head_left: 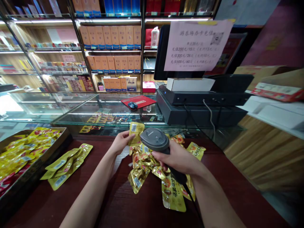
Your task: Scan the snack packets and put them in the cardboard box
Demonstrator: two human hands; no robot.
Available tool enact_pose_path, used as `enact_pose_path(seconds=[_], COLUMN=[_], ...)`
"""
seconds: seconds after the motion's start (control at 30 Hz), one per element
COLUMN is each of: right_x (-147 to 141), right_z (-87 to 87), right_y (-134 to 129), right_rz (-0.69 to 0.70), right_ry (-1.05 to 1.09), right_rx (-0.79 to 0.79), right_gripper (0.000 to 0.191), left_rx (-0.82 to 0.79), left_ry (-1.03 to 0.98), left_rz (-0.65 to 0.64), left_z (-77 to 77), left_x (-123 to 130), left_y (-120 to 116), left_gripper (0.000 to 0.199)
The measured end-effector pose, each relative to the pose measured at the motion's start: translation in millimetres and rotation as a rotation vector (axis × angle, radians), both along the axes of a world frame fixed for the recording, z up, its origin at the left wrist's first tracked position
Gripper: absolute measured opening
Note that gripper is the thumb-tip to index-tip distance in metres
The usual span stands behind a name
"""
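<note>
Between its thumb and fingers, my left hand (121, 142) holds a yellow snack packet (136, 130) upright, its barcode label facing me. My right hand (179, 156) is wrapped round a dark grey barcode scanner (155, 139), whose head is just right of that packet. Beneath the scanner lies a loose pile of gold and yellow packets (143, 160), partly hidden by the scanner and my right hand. A larger yellow packet (173, 194) lies at the pile's near side. Several more yellow packets (67, 164) lie stacked on the dark red tabletop (118, 196) to the left.
An open box (67, 134) of yellow and red packets stands at the left. Behind are a glass display counter (78, 107), a red mat (144, 101) with a mouse (132, 105), and a monitor (161, 50) with a paper sign. The scanner's cable (190, 193) runs under my right forearm.
</note>
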State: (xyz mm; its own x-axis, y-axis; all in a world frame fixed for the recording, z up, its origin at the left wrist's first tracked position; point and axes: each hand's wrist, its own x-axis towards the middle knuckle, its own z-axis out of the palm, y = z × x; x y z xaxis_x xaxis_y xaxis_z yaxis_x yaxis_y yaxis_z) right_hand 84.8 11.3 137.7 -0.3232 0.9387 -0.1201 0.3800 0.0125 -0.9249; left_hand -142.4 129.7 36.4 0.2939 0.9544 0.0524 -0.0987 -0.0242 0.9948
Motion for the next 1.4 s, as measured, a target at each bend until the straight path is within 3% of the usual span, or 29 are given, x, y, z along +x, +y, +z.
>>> enact_pose_path(seconds=[0.2, 0.3, 0.4, 0.6, 0.7, 0.8, 0.97, 1.1, 1.2, 1.4], right_x=[0.7, -0.6, -3.7, -11.7, -15.8, -19.9, -23.1, -21.1, -16.9, -4.6], right_z=[5.4, 7.9, 7.9, -0.7, -5.5, -6.6, -2.4, -0.4, -0.2, 9.5], right_y=[-3.7, -5.8, -7.1, -5.7, -4.1, -4.0, -8.3, -11.9, -12.8, -18.2], right_rz=[0.021, 0.053, 0.063, 0.087, 0.091, 0.079, 0.090, 0.088, 0.101, 0.086], right_ry=[0.008, 0.036, 0.029, -0.034, -0.039, -0.045, -0.056, -0.039, -0.036, 0.009], right_rx=[0.021, 0.039, 0.045, 0.105, 0.093, 0.076, 0.079, 0.112, 0.151, 0.210], right_gripper=[0.022, 0.028, 0.031, 0.032, 0.031, 0.033, 0.036, 0.033, 0.032, 0.028], left_rx=[0.003, 0.054, 0.113, 0.257, 0.362, 0.356, 0.265, 0.291, 0.382, 0.503], left_ry=[-0.035, 0.019, 0.147, 0.660, 1.031, 1.292, 1.434, 1.422, 1.360, 1.187], left_rz=[0.112, 0.181, 0.301, 0.648, 0.698, 0.661, 0.635, 0.599, 0.560, 0.245], left_z=[12.5, 18.1, 20.9, 39.4, 49.7, 50.5, 41.3, 38.9, 36.0, 23.3], left_x=[-3.9, -25.7, -72.3, -201.0, -245.9, -265.6, -262.7, -240.7, -206.4, -101.3], left_y=[-14.2, -31.9, -52.1, -95.1, -113.5, -125.7, -133.1, -133.4, -132.5, -129.6], left_gripper=[0.051, 0.051, 0.052, 0.046, 0.034, 0.032, 0.037, 0.040, 0.037, 0.033])
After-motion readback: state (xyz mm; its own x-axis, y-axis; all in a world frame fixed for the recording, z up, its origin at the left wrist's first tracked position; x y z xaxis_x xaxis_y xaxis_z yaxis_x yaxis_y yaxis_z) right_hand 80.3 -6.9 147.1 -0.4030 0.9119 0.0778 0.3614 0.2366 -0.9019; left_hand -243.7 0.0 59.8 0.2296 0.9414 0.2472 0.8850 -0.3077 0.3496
